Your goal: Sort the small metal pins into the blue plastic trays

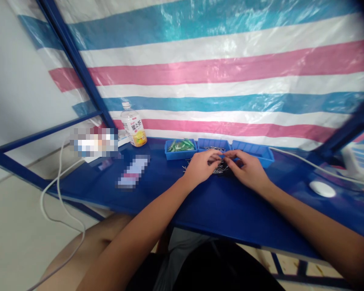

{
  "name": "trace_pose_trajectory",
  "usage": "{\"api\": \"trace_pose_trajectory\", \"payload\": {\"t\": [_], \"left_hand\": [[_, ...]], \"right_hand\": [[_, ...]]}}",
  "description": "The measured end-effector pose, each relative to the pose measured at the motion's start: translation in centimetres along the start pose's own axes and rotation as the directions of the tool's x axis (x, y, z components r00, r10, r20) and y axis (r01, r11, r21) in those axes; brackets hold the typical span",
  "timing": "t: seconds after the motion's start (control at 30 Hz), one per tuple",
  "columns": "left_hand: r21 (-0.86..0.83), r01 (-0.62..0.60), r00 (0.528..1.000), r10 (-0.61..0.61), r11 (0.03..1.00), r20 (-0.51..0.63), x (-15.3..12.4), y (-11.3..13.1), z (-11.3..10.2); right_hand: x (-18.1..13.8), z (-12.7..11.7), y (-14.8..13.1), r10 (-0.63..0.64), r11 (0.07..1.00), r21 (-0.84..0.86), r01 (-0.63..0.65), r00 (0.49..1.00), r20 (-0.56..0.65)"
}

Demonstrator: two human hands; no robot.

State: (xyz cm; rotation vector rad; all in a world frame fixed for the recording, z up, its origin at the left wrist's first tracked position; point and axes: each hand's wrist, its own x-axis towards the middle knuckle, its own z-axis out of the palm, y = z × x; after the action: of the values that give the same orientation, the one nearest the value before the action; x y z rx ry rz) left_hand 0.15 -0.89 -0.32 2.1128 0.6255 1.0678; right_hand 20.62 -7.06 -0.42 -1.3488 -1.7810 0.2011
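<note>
Your left hand [202, 165] and your right hand [245, 167] are bent inward, fingertips nearly meeting, each with thumb and fingers drawn to a narrow gap. You can't tell from this view whether either pinches something small. Below those fingertips lies the pile of thin metal pieces [220, 167], between your two hands and about equally near to both; a few ends poke out past the left hand's outer side. Their long axes point many ways, so no single direction serves for the whole pile. Just beyond your fingertips is the middle blue tray [214, 142], with more thin pieces in it. Farther out and left of your left hand is a blue tray [181, 155] of green pieces [183, 145]. Your fingers cover much of the pile, and your right hand hides part of the right-hand blue tray [256, 153] behind it.
</note>
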Motion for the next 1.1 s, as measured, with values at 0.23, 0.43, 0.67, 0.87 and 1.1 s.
{"api": "trace_pose_trajectory", "payload": {"t": [0.23,0.43,0.67,0.87,1.1], "left_hand": [[-0.167,0.059,0.998,-0.061,0.984,-0.010,0.09,0.10,-0.20],[-0.333,0.114,0.993,-0.121,0.936,-0.001,0.17,-0.26,-0.09],[-0.374,0.144,0.988,-0.155,0.916,0.001,0.33,-0.40,-0.14],[-0.254,0.235,0.972,-0.219,0.938,0.090,-0.42,0.00,-0.02],[-0.116,0.131,0.991,-0.129,0.985,0.020,-0.28,0.25,-0.32]], "right_hand": [[-0.20,0.24,-0.24,-0.016,0.995,0.100,0.019,0.999,-0.029],[-0.18,0.22,-0.50,-0.031,0.993,0.113,0.034,0.999,-0.032],[-0.22,0.11,-0.51,-0.050,0.991,0.123,0.048,0.999,0.014],[-0.11,-0.15,-0.58,-0.020,1.000,0.011,0.020,0.999,-0.043],[0.01,-0.15,-0.40,-0.057,0.996,0.073,0.059,0.998,-0.020]]}}
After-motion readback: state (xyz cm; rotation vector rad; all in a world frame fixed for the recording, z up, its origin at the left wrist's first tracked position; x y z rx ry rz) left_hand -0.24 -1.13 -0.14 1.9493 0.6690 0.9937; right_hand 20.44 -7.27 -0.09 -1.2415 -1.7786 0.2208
